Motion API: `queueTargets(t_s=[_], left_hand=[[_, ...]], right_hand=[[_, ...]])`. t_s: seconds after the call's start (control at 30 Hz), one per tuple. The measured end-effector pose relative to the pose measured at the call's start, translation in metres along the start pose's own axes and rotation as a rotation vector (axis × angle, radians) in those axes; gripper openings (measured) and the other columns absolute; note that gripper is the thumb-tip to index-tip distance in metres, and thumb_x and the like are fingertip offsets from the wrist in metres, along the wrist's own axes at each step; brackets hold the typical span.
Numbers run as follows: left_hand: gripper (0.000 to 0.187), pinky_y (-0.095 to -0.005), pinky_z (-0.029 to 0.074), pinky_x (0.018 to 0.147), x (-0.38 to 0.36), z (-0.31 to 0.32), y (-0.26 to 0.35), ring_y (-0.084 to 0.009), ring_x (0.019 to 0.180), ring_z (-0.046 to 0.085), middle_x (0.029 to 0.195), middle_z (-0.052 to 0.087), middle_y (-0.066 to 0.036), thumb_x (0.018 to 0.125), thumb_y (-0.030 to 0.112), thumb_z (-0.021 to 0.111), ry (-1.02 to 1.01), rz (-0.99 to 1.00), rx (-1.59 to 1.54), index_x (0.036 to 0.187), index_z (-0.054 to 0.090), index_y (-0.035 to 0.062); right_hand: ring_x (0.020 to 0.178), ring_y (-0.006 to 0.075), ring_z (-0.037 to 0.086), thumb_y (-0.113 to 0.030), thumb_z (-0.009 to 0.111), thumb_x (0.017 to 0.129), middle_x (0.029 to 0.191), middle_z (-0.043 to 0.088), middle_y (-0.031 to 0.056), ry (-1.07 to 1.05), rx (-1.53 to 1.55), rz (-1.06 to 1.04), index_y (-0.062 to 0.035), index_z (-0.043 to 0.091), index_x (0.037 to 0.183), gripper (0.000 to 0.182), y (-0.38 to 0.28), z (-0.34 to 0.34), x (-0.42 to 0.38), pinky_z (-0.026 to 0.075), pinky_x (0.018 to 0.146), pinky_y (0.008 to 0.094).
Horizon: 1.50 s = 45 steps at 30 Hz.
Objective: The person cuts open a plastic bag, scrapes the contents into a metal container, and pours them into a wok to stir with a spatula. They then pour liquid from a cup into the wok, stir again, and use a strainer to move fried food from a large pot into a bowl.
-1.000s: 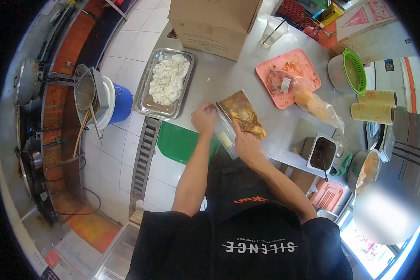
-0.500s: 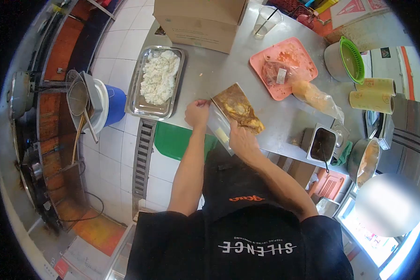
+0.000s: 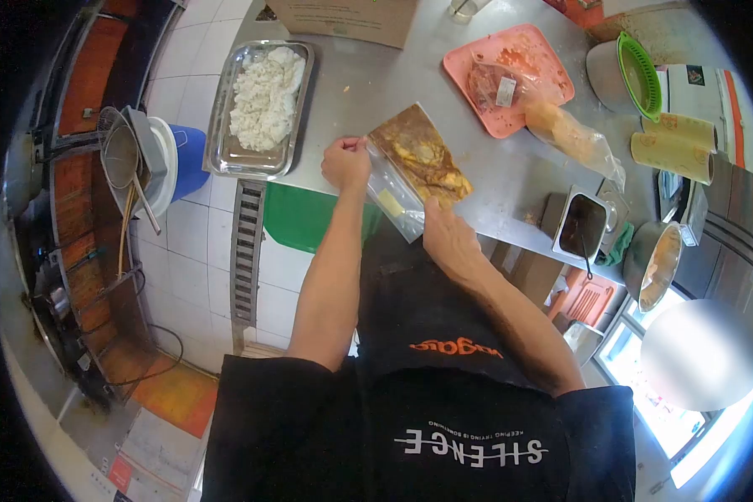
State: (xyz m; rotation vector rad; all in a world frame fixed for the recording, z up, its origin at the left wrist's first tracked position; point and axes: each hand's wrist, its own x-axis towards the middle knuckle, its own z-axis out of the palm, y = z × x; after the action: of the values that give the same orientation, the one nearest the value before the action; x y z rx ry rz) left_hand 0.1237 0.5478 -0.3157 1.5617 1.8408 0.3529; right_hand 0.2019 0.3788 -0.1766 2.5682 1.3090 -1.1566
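A clear plastic bag (image 3: 421,157) of brown food with yellowish pieces lies at the front edge of the steel table. Its near part is flat, see-through film with a pale yellow label (image 3: 389,201) on it. My left hand (image 3: 345,161) is closed, pinching the bag's left edge between thumb and fingers. At the bag's near right corner, my right hand (image 3: 449,234) grips the film, its fingertips partly hidden. Left of the bag stands a steel tray (image 3: 251,159) holding a heap of white rice (image 3: 268,96).
A cardboard box (image 3: 343,21) is at the back. Rightward are a pink tray (image 3: 510,125) with bagged meat, a long clear bag (image 3: 573,142), a pot with green basket (image 3: 638,75), film rolls (image 3: 673,155), a steel container of dark sauce (image 3: 579,226) and a metal bowl (image 3: 651,266).
The camera view has tilted, so the table sits higher. My right hand has moved from the filled part of the bag toward its near right corner. My left hand keeps its pinch.
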Motion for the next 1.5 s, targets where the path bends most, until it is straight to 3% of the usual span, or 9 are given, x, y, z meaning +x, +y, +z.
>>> queueTargets(t_s=[0.73, 0.87, 0.97, 1.03, 1.1, 1.2, 1.3, 1.43, 1.5], left_hand=[[0.017, -0.0364, 0.051, 0.079, -0.004, -0.004, 0.003, -0.0228, 0.082, 0.069, 0.084, 0.073, -0.005, 0.074, 0.028, 0.078, -0.002, -0.031, -0.059, 0.080, 0.074, 0.0126], [0.027, -0.0373, 0.051, 0.082, -0.001, -0.004, -0.006, -0.0250, 0.085, 0.068, 0.084, 0.072, -0.010, 0.073, 0.030, 0.079, 0.049, 0.111, -0.142, 0.083, 0.073, 0.0060], [0.044, -0.0398, 0.050, 0.082, -0.024, 0.022, -0.025, -0.0280, 0.086, 0.065, 0.090, 0.069, -0.013, 0.071, 0.034, 0.081, 0.691, 0.346, 0.082, 0.096, 0.067, 0.0011], [0.059, -0.0404, 0.049, 0.081, -0.062, 0.014, -0.025, -0.0299, 0.085, 0.063, 0.093, 0.066, -0.016, 0.072, 0.040, 0.080, 0.524, 0.232, 0.249, 0.107, 0.059, -0.0029], [0.055, -0.0386, 0.049, 0.082, -0.071, 0.014, -0.047, -0.0305, 0.089, 0.062, 0.098, 0.063, -0.019, 0.081, 0.037, 0.073, -0.063, 0.018, -0.056, 0.111, 0.053, -0.0043], [0.040, -0.0376, 0.048, 0.080, -0.088, -0.009, -0.031, -0.0292, 0.088, 0.061, 0.095, 0.062, -0.020, 0.090, 0.029, 0.064, 0.050, -0.023, -0.212, 0.107, 0.053, -0.0061], [0.028, -0.0402, 0.049, 0.077, -0.061, -0.029, -0.037, -0.0319, 0.085, 0.062, 0.094, 0.062, -0.019, 0.094, 0.023, 0.057, 0.185, 0.025, -0.245, 0.105, 0.051, -0.0028], [0.031, -0.0383, 0.048, 0.082, 0.013, -0.045, -0.027, -0.0262, 0.089, 0.061, 0.101, 0.060, -0.019, 0.096, 0.024, 0.054, 0.199, 0.040, -0.554, 0.107, 0.048, -0.0043], [0.034, -0.0375, 0.050, 0.076, 0.036, -0.054, 0.015, -0.0236, 0.090, 0.060, 0.100, 0.060, -0.018, 0.096, 0.026, 0.056, 0.196, 0.014, -0.578, 0.108, 0.047, -0.0046]], right_hand=[[0.072, 0.0432, 0.067, -0.015, 0.043, 0.095, 0.076, 0.064, 0.0284, -0.174, -0.183, 0.124, -0.0030, 0.044, 0.101, 0.014, 0.097, 0.014, -0.118, 0.054, 0.063, 0.0528], [0.070, 0.0511, 0.060, -0.029, 0.042, 0.099, 0.071, 0.060, 0.0312, 0.064, 0.093, 0.286, -0.0008, 0.048, 0.096, 0.029, 0.128, 0.007, -0.132, 0.046, 0.062, 0.0596], [0.072, 0.0500, 0.060, -0.032, 0.044, 0.099, 0.072, 0.060, 0.0302, 0.295, 0.251, 0.217, -0.0001, 0.051, 0.088, 0.035, 0.152, 0.029, -0.089, 0.045, 0.063, 0.0585], [0.072, 0.0482, 0.060, -0.031, 0.048, 0.098, 0.072, 0.060, 0.0291, 0.412, 0.349, 0.114, 0.0007, 0.052, 0.084, 0.035, 0.165, 0.049, -0.054, 0.043, 0.063, 0.0553], [0.070, 0.0473, 0.059, -0.026, 0.051, 0.097, 0.071, 0.058, 0.0291, 0.503, 0.460, 0.038, 0.0015, 0.052, 0.084, 0.030, 0.170, 0.065, -0.025, 0.041, 0.059, 0.0532], [0.077, 0.0481, 0.059, -0.029, 0.051, 0.097, 0.076, 0.061, 0.0282, 0.424, 0.504, 0.133, 0.0011, 0.055, 0.094, 0.031, 0.172, 0.068, -0.002, 0.046, 0.067, 0.0521], [0.063, 0.0458, 0.057, -0.027, 0.052, 0.097, 0.066, 0.057, 0.0267, 0.691, 0.466, 0.055, 0.0026, 0.054, 0.094, 0.029, 0.174, 0.076, 0.014, 0.043, 0.060, 0.0519], [0.090, 0.0460, 0.057, -0.019, 0.056, 0.089, 0.103, 0.057, 0.0283, 0.732, 0.286, 0.123, 0.0001, 0.054, 0.102, 0.024, 0.172, 0.080, 0.018, 0.046, 0.075, 0.0517], [0.102, 0.0394, 0.052, -0.014, 0.060, 0.081, 0.114, 0.053, 0.0208, 0.831, 0.069, 0.121, -0.0023, 0.055, 0.109, 0.031, 0.154, 0.073, 0.010, 0.042, 0.087, 0.0496]])
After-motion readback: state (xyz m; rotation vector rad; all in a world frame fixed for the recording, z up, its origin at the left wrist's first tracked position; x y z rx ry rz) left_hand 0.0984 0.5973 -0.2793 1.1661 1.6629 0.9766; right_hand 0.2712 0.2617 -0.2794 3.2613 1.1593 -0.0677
